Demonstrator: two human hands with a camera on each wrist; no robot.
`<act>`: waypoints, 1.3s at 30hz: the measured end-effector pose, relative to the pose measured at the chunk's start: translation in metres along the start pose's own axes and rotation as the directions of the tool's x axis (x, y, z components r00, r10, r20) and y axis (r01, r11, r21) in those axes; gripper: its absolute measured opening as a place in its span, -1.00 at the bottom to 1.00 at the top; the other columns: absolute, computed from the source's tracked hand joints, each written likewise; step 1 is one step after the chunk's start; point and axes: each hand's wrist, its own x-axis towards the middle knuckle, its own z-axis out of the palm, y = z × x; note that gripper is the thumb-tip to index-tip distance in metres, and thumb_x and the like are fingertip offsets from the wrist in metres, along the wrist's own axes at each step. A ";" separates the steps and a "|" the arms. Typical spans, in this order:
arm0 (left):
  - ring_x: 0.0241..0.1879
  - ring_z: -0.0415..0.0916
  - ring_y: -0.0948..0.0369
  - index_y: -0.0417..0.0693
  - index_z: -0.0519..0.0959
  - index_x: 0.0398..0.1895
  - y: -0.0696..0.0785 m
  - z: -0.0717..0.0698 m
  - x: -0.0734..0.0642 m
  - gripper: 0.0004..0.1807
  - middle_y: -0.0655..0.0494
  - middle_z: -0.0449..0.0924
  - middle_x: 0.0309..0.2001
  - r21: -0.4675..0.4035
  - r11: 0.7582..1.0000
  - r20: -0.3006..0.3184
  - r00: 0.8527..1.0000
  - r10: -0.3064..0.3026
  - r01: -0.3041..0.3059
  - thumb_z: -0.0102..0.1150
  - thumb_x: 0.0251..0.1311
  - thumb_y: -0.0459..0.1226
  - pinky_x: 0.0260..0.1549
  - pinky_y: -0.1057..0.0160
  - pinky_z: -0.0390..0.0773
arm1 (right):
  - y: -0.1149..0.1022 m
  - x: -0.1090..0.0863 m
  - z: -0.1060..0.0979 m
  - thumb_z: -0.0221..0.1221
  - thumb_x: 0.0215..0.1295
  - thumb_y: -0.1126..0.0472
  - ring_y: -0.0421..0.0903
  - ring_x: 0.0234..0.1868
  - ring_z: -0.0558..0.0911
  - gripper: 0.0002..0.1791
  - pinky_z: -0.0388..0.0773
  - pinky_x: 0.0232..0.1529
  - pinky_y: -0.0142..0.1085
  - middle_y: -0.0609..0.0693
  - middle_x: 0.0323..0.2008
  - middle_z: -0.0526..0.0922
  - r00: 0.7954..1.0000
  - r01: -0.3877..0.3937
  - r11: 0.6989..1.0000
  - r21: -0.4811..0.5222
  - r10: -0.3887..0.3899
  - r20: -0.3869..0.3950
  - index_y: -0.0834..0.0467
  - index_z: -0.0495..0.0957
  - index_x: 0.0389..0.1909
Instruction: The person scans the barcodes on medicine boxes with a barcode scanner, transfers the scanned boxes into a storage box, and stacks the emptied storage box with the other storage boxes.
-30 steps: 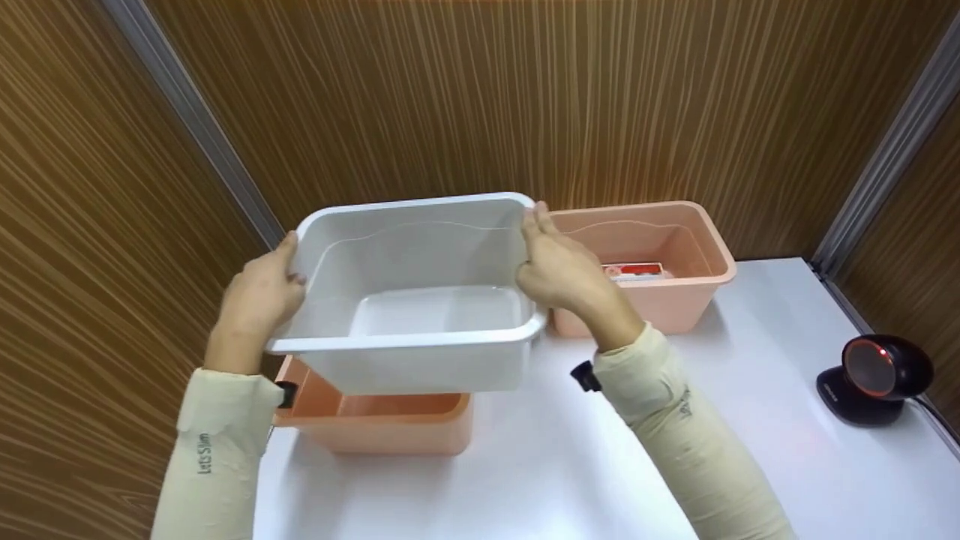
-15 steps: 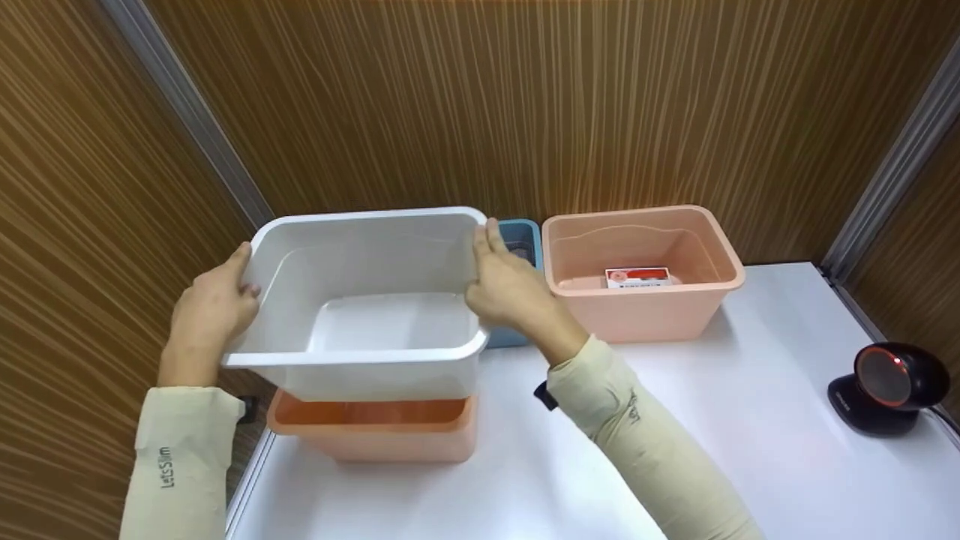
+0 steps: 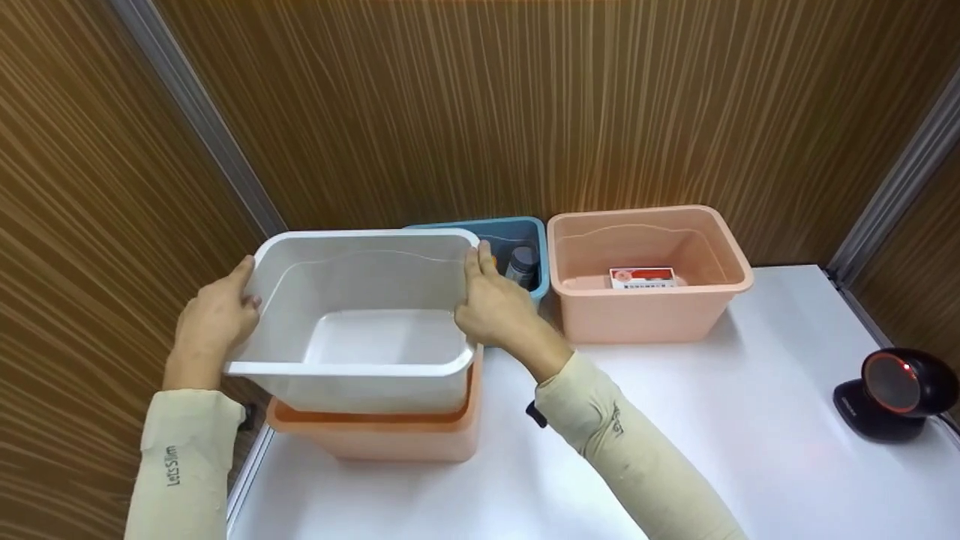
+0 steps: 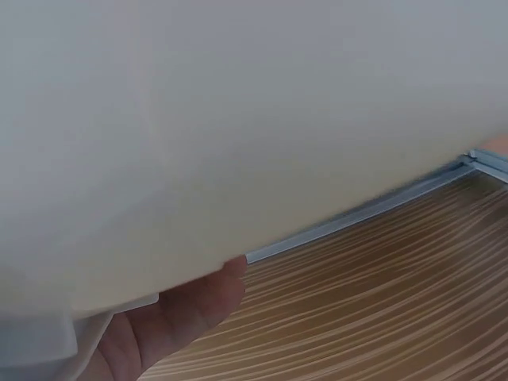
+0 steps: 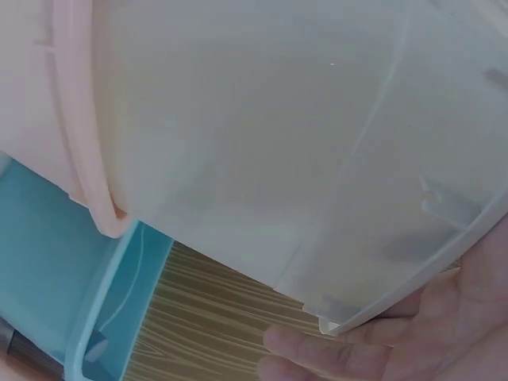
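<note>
A white plastic storage bin is held by its two ends, with nothing inside it. My left hand grips its left rim, and the fingers curl under the edge in the left wrist view. At the opposite end, my right hand holds the rim, with fingertips below it in the right wrist view. Directly beneath is a peach bin. The white bin's base has dipped inside the peach rim; its contents are hidden.
Behind stands a blue bin, partly covered, with a dark-capped bottle inside. Another peach bin to its right contains a red-and-white box. A black scanner-like device sits at the right. Wood-grain walls enclose the table.
Both hands have carried the white bin left and then lowered it into the front peach bin's opening. More of the blue bin and its bottle has come into sight.
</note>
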 end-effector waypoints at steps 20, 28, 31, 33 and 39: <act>0.03 0.48 -0.39 -0.07 0.00 0.62 -0.026 0.063 0.001 -0.28 -0.53 0.26 0.34 -0.048 0.998 0.070 0.996 -0.047 0.050 -0.02 0.48 -0.26 0.04 -0.43 0.40 | 0.017 0.003 0.043 0.07 0.24 0.22 0.12 -0.08 0.64 -0.09 0.64 -0.27 -0.06 0.27 0.58 -0.13 0.998 -0.048 0.997 -0.052 0.051 0.047 0.31 -0.07 0.58; 0.10 0.44 -0.43 -0.10 0.01 0.61 -0.035 0.084 0.001 -0.29 -0.55 0.25 0.32 -0.053 0.996 0.100 0.993 -0.062 0.067 -0.03 0.47 -0.26 0.10 -0.43 0.34 | 0.026 0.004 0.062 0.09 0.26 0.20 0.07 -0.27 0.62 -0.09 0.59 -0.44 -0.13 0.24 0.58 -0.12 0.996 -0.061 0.996 -0.060 0.065 0.068 0.30 -0.06 0.59; 0.11 0.43 -0.44 -0.10 0.02 0.61 -0.038 0.091 0.001 -0.29 -0.55 0.26 0.32 -0.054 0.996 0.098 0.993 -0.061 0.067 -0.02 0.46 -0.26 0.08 -0.43 0.35 | 0.029 0.005 0.068 0.10 0.26 0.20 0.07 -0.31 0.61 -0.09 0.58 -0.47 -0.12 0.23 0.59 -0.12 0.995 -0.066 0.996 -0.059 0.070 0.072 0.29 -0.05 0.59; 0.13 0.40 -0.46 -0.11 0.03 0.60 -0.041 0.097 0.001 -0.29 -0.54 0.27 0.31 -0.054 0.996 0.091 0.994 -0.060 0.065 -0.02 0.46 -0.27 0.08 -0.42 0.36 | 0.031 0.005 0.072 0.11 0.27 0.19 0.06 -0.33 0.61 -0.10 0.57 -0.49 -0.12 0.23 0.59 -0.11 0.995 -0.066 0.996 -0.068 0.071 0.070 0.29 -0.04 0.59; 0.13 0.40 -0.48 -0.14 0.08 0.59 -0.047 0.114 -0.001 -0.31 -0.54 0.32 0.28 -0.058 0.996 0.071 0.996 -0.057 0.061 -0.03 0.42 -0.31 0.05 -0.41 0.38 | 0.036 0.003 0.085 0.09 0.31 0.17 0.08 -0.38 0.63 -0.13 0.59 -0.48 -0.09 0.25 0.58 -0.10 0.996 -0.052 0.995 -0.082 0.057 0.067 0.31 -0.02 0.58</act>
